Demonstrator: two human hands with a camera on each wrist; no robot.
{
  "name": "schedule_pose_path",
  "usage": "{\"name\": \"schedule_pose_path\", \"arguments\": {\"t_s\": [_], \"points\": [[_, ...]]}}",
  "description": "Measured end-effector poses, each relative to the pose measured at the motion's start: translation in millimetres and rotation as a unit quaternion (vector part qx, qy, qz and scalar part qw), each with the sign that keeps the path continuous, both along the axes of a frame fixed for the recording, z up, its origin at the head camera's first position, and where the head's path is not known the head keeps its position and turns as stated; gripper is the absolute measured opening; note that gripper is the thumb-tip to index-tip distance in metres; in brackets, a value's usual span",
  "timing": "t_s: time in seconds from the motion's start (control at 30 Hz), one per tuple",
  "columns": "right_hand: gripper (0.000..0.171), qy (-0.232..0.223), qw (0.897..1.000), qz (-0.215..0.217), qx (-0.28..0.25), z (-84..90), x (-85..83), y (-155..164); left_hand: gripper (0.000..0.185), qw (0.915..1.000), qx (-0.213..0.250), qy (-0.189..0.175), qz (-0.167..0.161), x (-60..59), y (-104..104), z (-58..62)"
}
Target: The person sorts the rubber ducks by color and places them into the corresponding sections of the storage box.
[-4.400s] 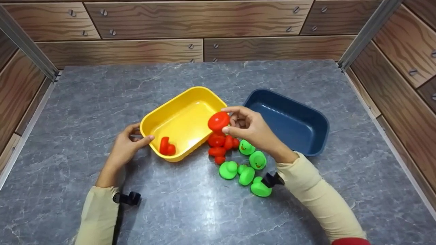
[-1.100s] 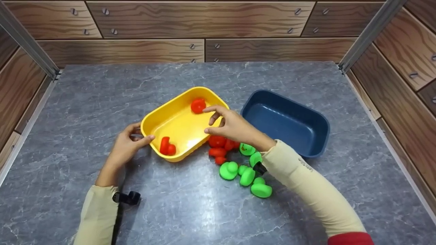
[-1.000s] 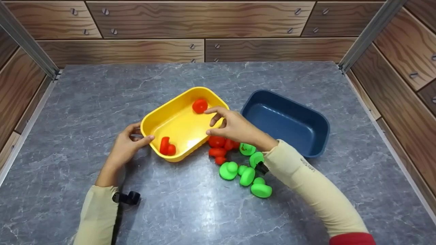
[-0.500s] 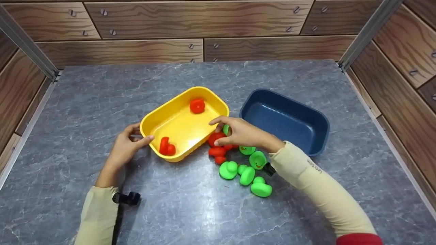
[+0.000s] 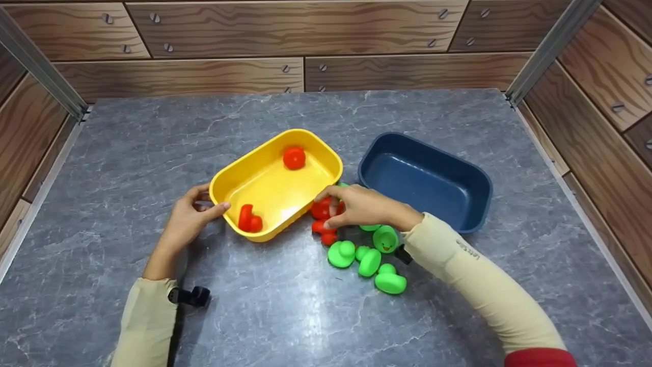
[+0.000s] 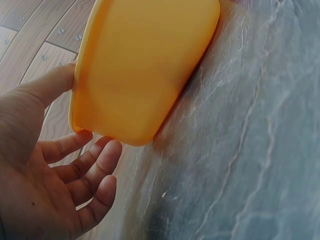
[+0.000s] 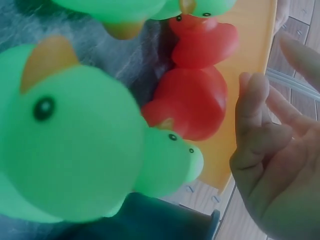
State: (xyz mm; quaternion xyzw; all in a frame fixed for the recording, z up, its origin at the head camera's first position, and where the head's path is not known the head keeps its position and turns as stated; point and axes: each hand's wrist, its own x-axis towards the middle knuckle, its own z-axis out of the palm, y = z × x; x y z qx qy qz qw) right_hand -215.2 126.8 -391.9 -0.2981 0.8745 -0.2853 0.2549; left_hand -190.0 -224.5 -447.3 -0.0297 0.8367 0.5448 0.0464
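Hands work at a grey marble-patterned counter. The left hand grips the near-left corner of the yellow tub, thumb on the rim, fingers curled under the outer wall; the left wrist view shows the fingers against the tub's underside. Two red rubber ducks lie inside, one near the far end, one at the near corner. The right hand reaches down onto the cluster of red ducks just beside the tub's right wall, fingers bent around one; whether the grip has closed on it I cannot tell. Green ducks sit nearer, touching the cluster. The dark blue tub stands right of the yellow one.
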Motion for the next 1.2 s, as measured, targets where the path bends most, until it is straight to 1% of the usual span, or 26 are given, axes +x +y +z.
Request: {"name": "schedule_pose_path", "arguments": {"t_s": [0.3, 0.5, 0.67, 0.93, 1.2], "points": [[0.049, 0.010, 0.999, 0.007, 0.037, -4.1, -0.6, 2.4, 0.065, 1.0000, -0.001, -0.002, -0.006, 1.1, -0.2, 2.1], [0.049, 0.005, 0.998, 0.009, 0.056, -7.2, -1.0, 2.9, 0.065, 1.0000, -0.006, -0.005, -0.004, 0.6, -0.5, 1.9], [0.049, -0.009, 0.997, 0.007, 0.075, -9.0, -0.6, 1.5, 0.065, 0.9999, -0.011, -0.006, -0.001, 0.2, -0.8, 0.9], [0.047, 0.015, 0.994, 0.016, 0.109, -10.5, 1.3, -1.8, 0.065, 0.9999, -0.011, -0.003, -0.002, 0.1, -1.0, 1.4], [0.043, 0.007, 0.992, 0.016, 0.124, -12.0, 3.2, -4.4, 0.066, 0.9999, -0.009, -0.008, -0.006, 0.8, -1.0, 2.6]]}}
